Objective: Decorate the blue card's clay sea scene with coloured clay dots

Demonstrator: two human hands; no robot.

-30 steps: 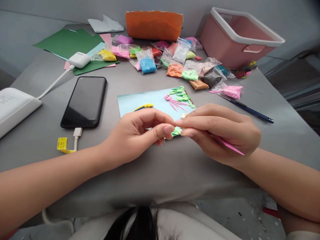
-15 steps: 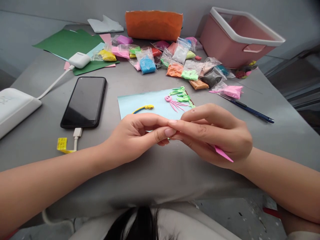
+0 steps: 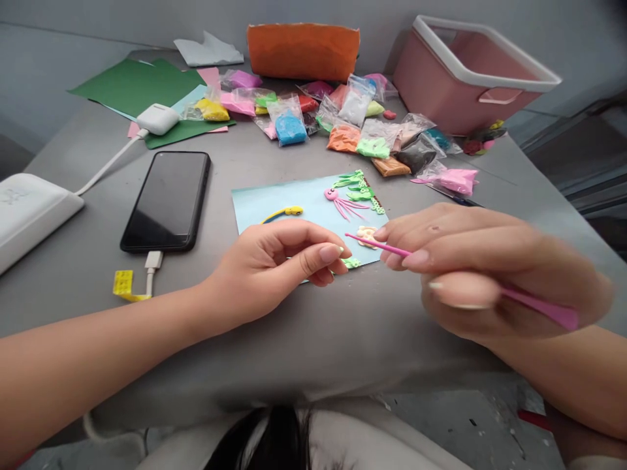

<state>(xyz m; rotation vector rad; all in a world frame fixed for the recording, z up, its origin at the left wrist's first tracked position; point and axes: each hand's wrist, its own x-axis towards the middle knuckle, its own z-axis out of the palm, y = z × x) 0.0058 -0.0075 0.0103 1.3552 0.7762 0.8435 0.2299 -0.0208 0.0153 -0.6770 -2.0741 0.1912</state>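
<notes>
My left hand [image 3: 289,261] is closed over the near edge of a light blue card [image 3: 279,196], thumb against the fingers. A tiny pale green bit of clay [image 3: 341,250] shows at the thumb tip. My right hand [image 3: 490,267] grips a slim pink clay modelling tool [image 3: 563,314], its thin tip pointing left towards my left fingertips, apart from them. On the card are a pink clay octopus [image 3: 332,194], a yellow and blue clay shape [image 3: 294,210], green clay plants [image 3: 360,192] and a cream clay piece [image 3: 366,236], partly behind the tool and right fingers.
Several bags of coloured clay [image 3: 290,127] lie across the back. A pink basket [image 3: 431,91] and an orange box [image 3: 304,52] stand behind them. At left are a phone [image 3: 166,199], a white power bank [image 3: 34,209] and green paper [image 3: 142,85].
My right hand has drawn away to the right from my left fingers and turned, so the pink tool's thin tip shows. The cream piece is uncovered. My left hand has hardly moved.
</notes>
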